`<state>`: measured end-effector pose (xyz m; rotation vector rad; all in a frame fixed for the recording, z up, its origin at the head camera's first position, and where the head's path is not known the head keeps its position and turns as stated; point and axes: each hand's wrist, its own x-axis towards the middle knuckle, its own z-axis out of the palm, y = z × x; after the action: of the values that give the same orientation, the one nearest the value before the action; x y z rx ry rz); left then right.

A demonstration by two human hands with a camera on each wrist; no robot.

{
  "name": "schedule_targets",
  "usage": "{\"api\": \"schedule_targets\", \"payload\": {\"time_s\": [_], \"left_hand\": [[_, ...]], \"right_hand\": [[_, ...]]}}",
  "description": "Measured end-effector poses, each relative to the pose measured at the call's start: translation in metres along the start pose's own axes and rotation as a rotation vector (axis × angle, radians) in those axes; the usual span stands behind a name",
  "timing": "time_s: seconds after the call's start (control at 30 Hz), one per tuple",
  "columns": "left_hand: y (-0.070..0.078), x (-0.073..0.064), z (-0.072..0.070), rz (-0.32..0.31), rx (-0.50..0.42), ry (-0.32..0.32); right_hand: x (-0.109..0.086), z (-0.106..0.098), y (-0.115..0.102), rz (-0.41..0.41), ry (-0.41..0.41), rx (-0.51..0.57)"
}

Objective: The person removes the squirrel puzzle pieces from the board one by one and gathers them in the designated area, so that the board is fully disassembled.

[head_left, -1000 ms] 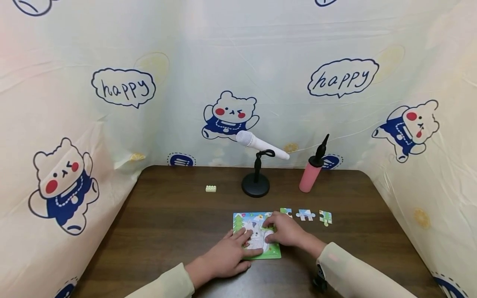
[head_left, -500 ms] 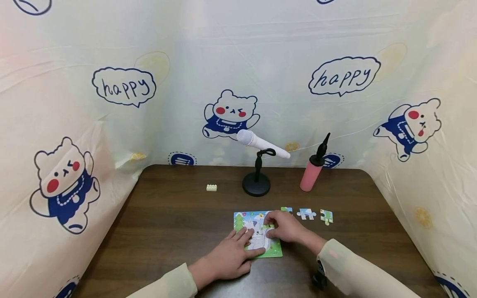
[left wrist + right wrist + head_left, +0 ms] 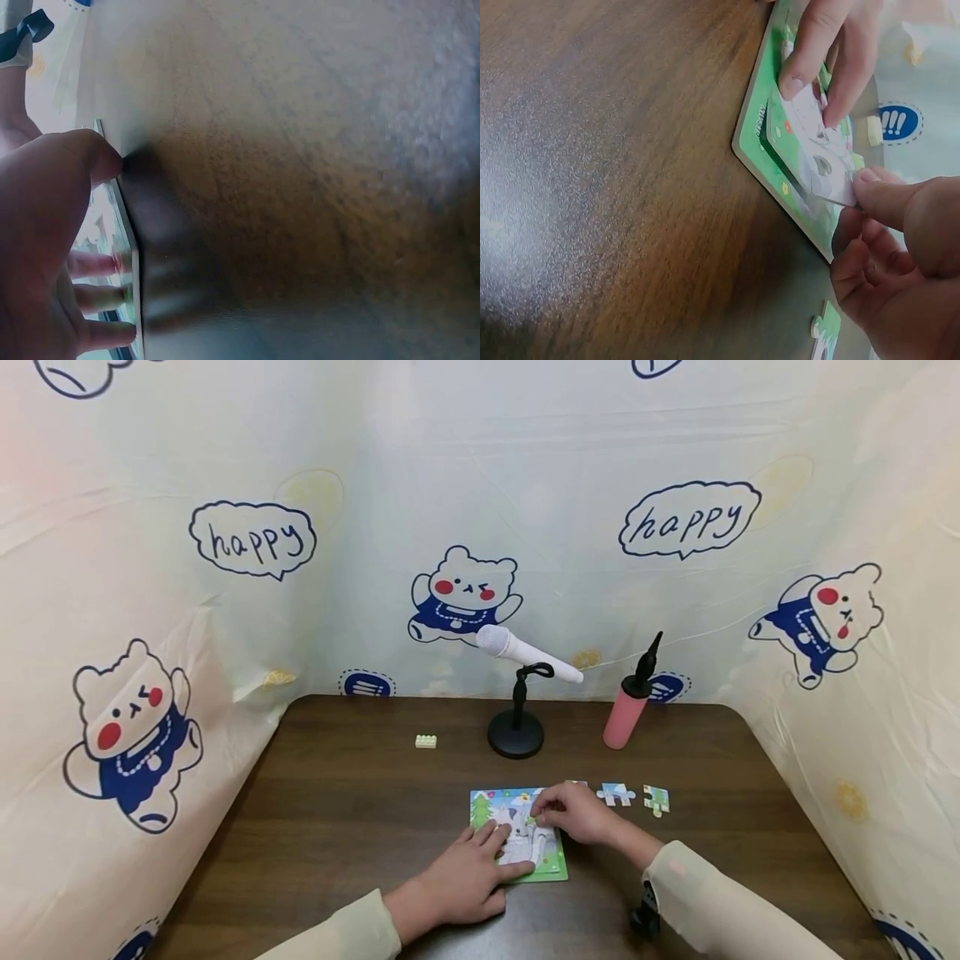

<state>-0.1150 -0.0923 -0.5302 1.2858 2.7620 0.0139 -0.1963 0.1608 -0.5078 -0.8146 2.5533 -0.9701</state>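
Note:
A jigsaw puzzle board [image 3: 556,875] with a green border and a picture of a white animal lies flat on the table. My left hand [image 3: 471,872] rests on its left part, fingers spread and straight; the left wrist view shows the thumb [image 3: 105,161] at the board's edge. With thumb and fingers, my right hand [image 3: 576,812] pinches the right side of a puzzle piece [image 3: 806,146]. In the right wrist view that piece is tilted up off the board, apart from the green border below. Whether it is one piece or several joined, I cannot tell.
Loose puzzle pieces [image 3: 617,793] lie to the right, one partly behind my right hand, another [image 3: 656,799] farther right. Behind stand a white microphone [image 3: 528,653] on a black stand [image 3: 515,734] and a pink hand pump [image 3: 625,720]. A pale toy brick [image 3: 425,742] lies at the back left.
The right side of the puzzle picture has risen from the board in my right hand's pinch. The right hand has shifted only slightly; the left hand stays on the board.

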Motion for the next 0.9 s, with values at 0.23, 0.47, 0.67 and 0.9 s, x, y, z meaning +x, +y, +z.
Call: {"api": "schedule_targets", "payload": {"time_s": [0.23, 0.47, 0.67, 0.9], "left_hand": [[0.000, 0.002, -0.002, -0.006, -0.032, -0.040], [-0.010, -0.003, 0.003, -0.005, -0.072, 0.006], [-0.019, -0.011, 0.010, -0.008, -0.121, 0.066], [-0.031, -0.015, 0.010, -0.040, -0.131, 0.062]], "right_hand": [[-0.005, -0.009, 0.003, 0.022, 0.019, 0.012], [-0.026, -0.038, 0.020, 0.041, 0.037, 0.005], [-0.058, -0.062, 0.050, 0.059, 0.074, -0.015], [-0.096, -0.082, 0.083, 0.109, 0.123, -0.046]]}}
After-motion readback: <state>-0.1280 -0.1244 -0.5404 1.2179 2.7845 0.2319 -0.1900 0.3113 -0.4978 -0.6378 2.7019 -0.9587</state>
